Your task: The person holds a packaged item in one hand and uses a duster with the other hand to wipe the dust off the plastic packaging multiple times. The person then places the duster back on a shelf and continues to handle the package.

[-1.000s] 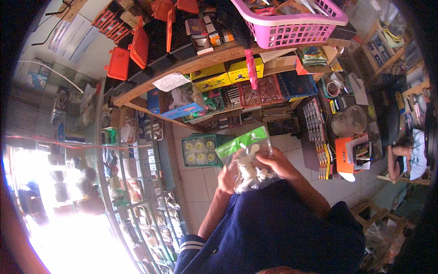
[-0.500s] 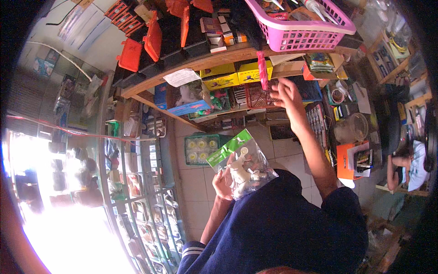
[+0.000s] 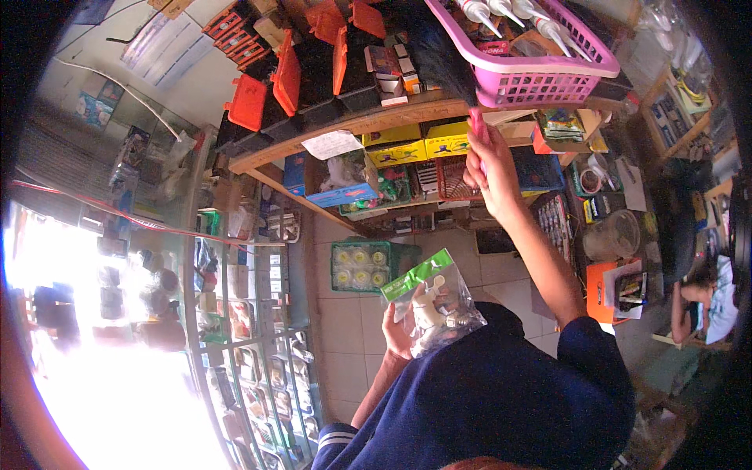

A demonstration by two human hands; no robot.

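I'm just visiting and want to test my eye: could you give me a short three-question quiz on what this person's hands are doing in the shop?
1. True or false: the left hand holds a clear bag with a green top.
2. What is the right hand reaching up to? A) the pink basket B) the green crate on the floor C) an orange lid
3. Fill in: the basket sits on a wooden ____.

Key: 1 true; 2 A; 3 shelf.
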